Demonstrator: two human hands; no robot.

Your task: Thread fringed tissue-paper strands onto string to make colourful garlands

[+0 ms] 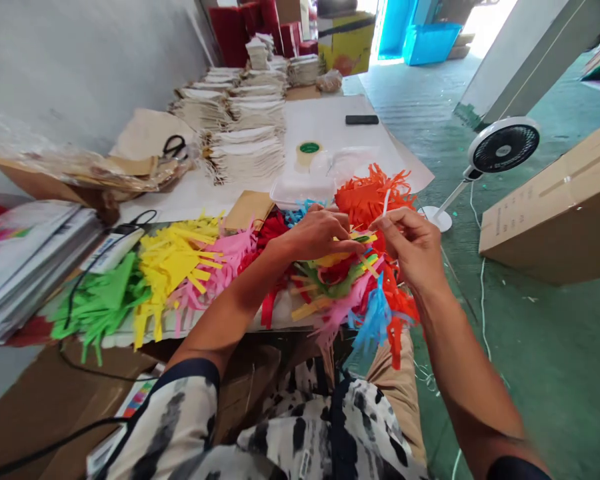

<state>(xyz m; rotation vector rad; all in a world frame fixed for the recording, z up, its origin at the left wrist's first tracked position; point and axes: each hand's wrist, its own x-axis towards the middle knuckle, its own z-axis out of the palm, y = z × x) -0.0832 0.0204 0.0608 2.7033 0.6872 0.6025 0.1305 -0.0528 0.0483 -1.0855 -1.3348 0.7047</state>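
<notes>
Well, our left hand (315,235) pinches the light, soft paper fringe (337,283), and our right hand (413,248) pinches a thin white strip (385,201). Paper tears easily, so we hold gently.

No legible text; the print on the cardboard carton (550,207) is too small.

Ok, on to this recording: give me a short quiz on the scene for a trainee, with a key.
1. What are the left hand and the right hand handling?
2. True or false: the white pedestal fan stands on the green floor.
3. What lies right beside the green fringed paper? A: yellow fringed paper; B: a roll of tape; C: scissors.

Key: 1. Multicoloured fringed paper. 2. True. 3. A.
</notes>
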